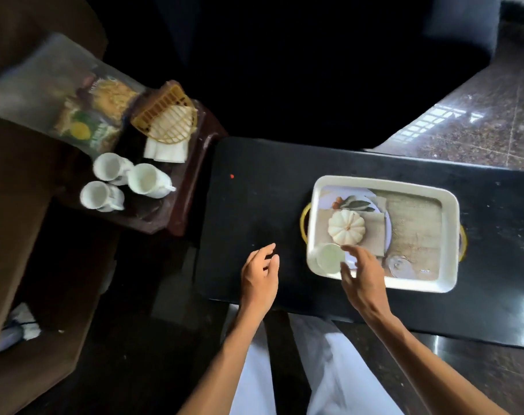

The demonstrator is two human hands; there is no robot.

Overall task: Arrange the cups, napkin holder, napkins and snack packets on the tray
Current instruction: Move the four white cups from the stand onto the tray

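A white tray (pixel 452 235) with yellow handles and a printed pumpkin picture lies on the black table. One white cup (pixel 329 258) stands in its near left corner. My right hand (pixel 364 277) hovers just right of that cup, fingers spread, holding nothing. My left hand (pixel 260 275) is open over the table, left of the tray. On the brown side stool to the left stand three white cups (pixel 147 179), a yellow napkin holder (pixel 165 115) with white napkins (pixel 165 151), and snack packets (pixel 90 115) in clear wrap.
The black table (pixel 254 211) has bare surface left of the tray and a small red speck (pixel 231 176). The brown stool (pixel 182 205) stands beside the table's left end. A dark sofa lies beyond, and glossy stone floor (pixel 479 124) shows at the upper right.
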